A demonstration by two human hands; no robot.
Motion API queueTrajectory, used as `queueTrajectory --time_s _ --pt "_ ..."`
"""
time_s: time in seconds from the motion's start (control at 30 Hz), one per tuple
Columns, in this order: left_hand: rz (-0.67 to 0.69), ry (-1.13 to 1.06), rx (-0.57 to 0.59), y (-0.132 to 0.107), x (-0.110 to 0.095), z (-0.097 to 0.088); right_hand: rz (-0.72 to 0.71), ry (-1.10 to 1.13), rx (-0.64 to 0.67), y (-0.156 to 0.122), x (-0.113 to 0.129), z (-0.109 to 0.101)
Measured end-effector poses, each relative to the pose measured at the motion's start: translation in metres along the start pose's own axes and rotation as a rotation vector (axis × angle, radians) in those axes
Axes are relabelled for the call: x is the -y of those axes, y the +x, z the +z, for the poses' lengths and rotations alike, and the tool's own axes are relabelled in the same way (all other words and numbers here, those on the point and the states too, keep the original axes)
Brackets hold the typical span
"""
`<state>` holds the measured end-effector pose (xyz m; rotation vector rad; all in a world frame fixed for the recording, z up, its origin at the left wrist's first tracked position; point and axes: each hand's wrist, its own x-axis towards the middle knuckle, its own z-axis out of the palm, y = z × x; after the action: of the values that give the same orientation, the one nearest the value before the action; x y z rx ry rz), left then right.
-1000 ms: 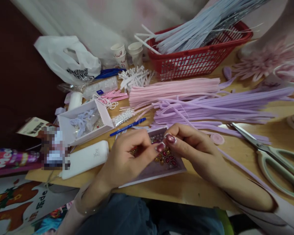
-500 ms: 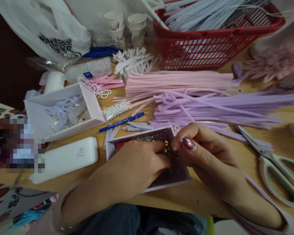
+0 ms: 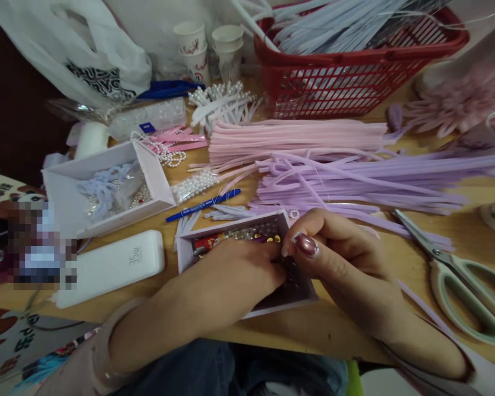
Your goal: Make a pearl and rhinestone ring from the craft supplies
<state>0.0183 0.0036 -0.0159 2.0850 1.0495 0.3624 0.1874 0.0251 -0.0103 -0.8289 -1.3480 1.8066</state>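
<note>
My left hand (image 3: 235,272) reaches palm down into a small white open box (image 3: 247,315). Its fingers are bent and the tips are hidden among the contents, so I cannot see whether they hold anything. In this box are a red cylinder (image 3: 208,243), clear beads (image 3: 241,234) and several gold-coloured round pieces (image 3: 268,238). Over the box's right end, my right hand (image 3: 342,264) is closed, thumb pressed against the fingers in a pinch. Whatever is pinched there is too small or hidden to make out. The two hands' fingertips are close together.
Scissors (image 3: 439,256) lie at right. Purple pipe cleaners (image 3: 355,179) and pink ones (image 3: 297,140) are stacked behind the box, before a red basket (image 3: 334,85). A blue pen (image 3: 204,205), white power bank (image 3: 111,267) and second white box (image 3: 107,220) are at left.
The view has shifted slightly. My right hand has come a little closer to the left fingers, and more of the red cylinder shows. My left hand stays in the box.
</note>
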Motion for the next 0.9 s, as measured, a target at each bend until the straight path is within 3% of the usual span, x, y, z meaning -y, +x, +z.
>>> queueTrajectory --time_s 0.17,0.3,0.43,0.5,0.6,0.7,0.9 --pt "0.013 -0.011 -0.020 -0.002 0.005 0.005 -0.022 0.035 0.026 0.001 0.001 0.000" --pt "0.003 -0.003 -0.030 -0.002 -0.003 -0.002 -0.016 0.019 0.043 0.000 0.001 0.000" --pt "-0.130 -0.028 -0.080 -0.009 -0.014 -0.016 -0.020 0.030 0.054 0.000 0.002 0.001" --pt "-0.234 -0.146 -0.179 -0.015 -0.015 -0.021 -0.033 0.026 0.067 -0.001 0.002 0.002" --pt "-0.268 -0.547 -0.311 -0.023 -0.015 -0.023 -0.063 -0.063 0.112 -0.003 0.002 0.002" --pt "-0.252 -0.868 -0.307 -0.025 -0.016 -0.023 -0.059 -0.213 0.166 -0.005 0.001 0.001" --pt "-0.233 -0.932 -0.277 -0.020 -0.021 -0.021 -0.099 -0.290 0.258 -0.002 0.009 0.002"
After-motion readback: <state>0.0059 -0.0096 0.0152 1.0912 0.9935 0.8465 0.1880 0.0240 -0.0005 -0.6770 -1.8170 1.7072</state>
